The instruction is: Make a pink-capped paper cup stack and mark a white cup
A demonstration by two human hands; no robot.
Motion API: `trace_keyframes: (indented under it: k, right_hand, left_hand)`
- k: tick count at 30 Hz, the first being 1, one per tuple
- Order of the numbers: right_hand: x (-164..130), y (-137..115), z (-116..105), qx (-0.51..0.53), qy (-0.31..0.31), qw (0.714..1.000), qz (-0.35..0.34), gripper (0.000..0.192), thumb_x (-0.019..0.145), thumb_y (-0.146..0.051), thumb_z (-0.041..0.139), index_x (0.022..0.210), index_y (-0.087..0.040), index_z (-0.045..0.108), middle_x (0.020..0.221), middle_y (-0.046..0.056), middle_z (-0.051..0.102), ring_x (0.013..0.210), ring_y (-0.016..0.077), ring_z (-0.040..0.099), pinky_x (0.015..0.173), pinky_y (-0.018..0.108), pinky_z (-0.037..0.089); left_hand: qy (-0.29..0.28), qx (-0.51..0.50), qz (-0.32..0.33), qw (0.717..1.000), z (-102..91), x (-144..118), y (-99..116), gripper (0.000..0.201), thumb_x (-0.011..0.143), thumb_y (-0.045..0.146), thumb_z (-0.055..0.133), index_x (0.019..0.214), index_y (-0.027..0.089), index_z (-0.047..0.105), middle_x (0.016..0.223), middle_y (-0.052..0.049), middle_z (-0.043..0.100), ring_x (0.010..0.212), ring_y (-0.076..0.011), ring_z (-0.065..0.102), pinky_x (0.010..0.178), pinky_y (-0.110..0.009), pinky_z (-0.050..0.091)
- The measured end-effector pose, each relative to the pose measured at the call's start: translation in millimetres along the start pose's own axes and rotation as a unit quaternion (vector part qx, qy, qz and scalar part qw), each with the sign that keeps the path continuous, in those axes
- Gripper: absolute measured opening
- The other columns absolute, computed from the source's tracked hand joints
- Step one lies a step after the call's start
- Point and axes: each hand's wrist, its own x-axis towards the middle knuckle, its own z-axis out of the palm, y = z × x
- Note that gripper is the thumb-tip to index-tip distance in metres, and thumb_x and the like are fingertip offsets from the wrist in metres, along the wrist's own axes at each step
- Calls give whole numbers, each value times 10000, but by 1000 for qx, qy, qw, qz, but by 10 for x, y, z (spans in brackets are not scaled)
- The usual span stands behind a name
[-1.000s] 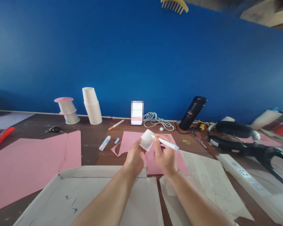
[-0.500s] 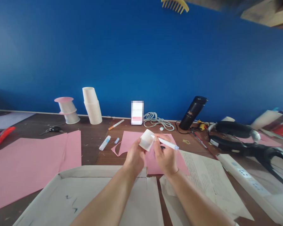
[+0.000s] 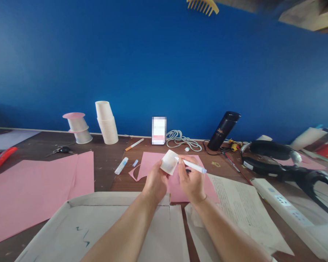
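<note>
Counter (image 3: 106, 160): dark brown wood running along the blue wall, crowded from left edge to right edge.
Large pink sheet (image 3: 35, 189): flat by the left edge, reaching toward the near edge.
Cardboard tray (image 3: 71, 225): pale and shallow, at the near edge under the forearms.
Printed papers (image 3: 243, 207): lying right of the tray, near the right forearm.
Small pink sheet (image 3: 150, 163): mid-counter, beneath both hands, a curved piece cut from its left side.
Black headset (image 3: 276, 160): toward the right edge, well apart from the hands.
Black flask (image 3: 224, 130): leaning by the far edge against the wall.
Stack of cups (image 3: 107, 123): upside down at the far edge, left of centre.
Left hand (image 3: 156, 182): fingers closed around a white paper cup (image 3: 169, 162), held above the small pink sheet, tilted on its side.
Right hand (image 3: 191, 182): pinching a white pen (image 3: 192, 166), its tip touching the cup's side.
Glue stick (image 3: 121, 165): lying left of the small pink sheet, its cap just beside it.
</note>
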Motion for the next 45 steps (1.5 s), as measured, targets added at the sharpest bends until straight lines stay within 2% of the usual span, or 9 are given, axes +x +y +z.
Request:
trace_keyframes:
  k: [7,12,16,21,24,27,34,39,45]
  right_hand:
    - [-24,-28,-18,62,29,998,-12,225,893,-243,480,1089,-229,590,986,73,643,852,189,627,792,373,514]
    - [15,30,39,127,54,983,121,258,915,-333,446,1122,-218,548,967,70,636,823,173,632,776,371,523]
    - [57,124,86,224,56,938,257,372,829,-436,572,1129,-222,529,1058,84,635,917,199,642,805,378,524]
    - [11,226,159,374,-24,841,390,448,771,-516,613,1127,-252,546,969,37,667,831,179,662,687,303,530]
    - [-25,244,203,451,-67,797,397,466,773,-534,595,1133,-242,556,953,33,672,786,172,657,638,283,512]
    - [-38,241,224,490,-62,778,390,470,771,-523,599,1131,-223,569,975,39,672,803,179,644,648,288,508]
    - [-18,249,202,484,-76,784,382,462,796,-561,541,1105,-221,590,1000,46,677,833,198,630,665,323,521]
    - [20,205,160,504,-67,762,402,425,803,-528,543,1077,-209,606,979,54,682,773,205,636,649,342,521]
    - [0,134,168,515,-77,757,395,388,816,-444,564,1136,-224,563,956,42,687,750,194,642,649,329,523]
  left_hand:
    - [-18,-33,-24,999,-43,-9,25,296,831,280,530,1084,147,606,1031,-93,677,866,-170,625,714,-249,464]
    - [-15,-29,-35,999,-31,-32,43,280,835,284,512,1054,142,614,1027,-106,677,820,-170,630,672,-263,476]
    - [-12,-38,-47,998,-19,-41,42,271,826,278,519,1034,136,621,1055,-110,672,873,-187,638,712,-280,493]
    - [-39,-44,-69,996,-18,-63,50,269,811,255,543,1040,136,616,1049,-109,676,890,-204,642,752,-306,501]
    - [-63,-39,-83,994,-20,-88,51,280,826,263,520,1062,136,602,987,-111,686,833,-212,652,744,-338,506]
    - [-72,-28,-97,992,-22,-112,37,286,837,287,509,1067,142,598,962,-112,687,795,-212,654,732,-349,509]
    - [-98,-25,-121,987,-28,-139,-2,368,851,360,509,1143,148,581,1098,-131,657,926,-234,642,806,-363,498]
    - [-148,-26,-73,986,21,-202,-51,412,837,313,571,1218,161,550,1117,-122,659,1029,-234,615,913,-349,463]
    - [-112,-32,-34,993,60,-220,-158,475,758,180,667,1219,138,561,1088,-113,675,1029,-236,625,969,-332,447]
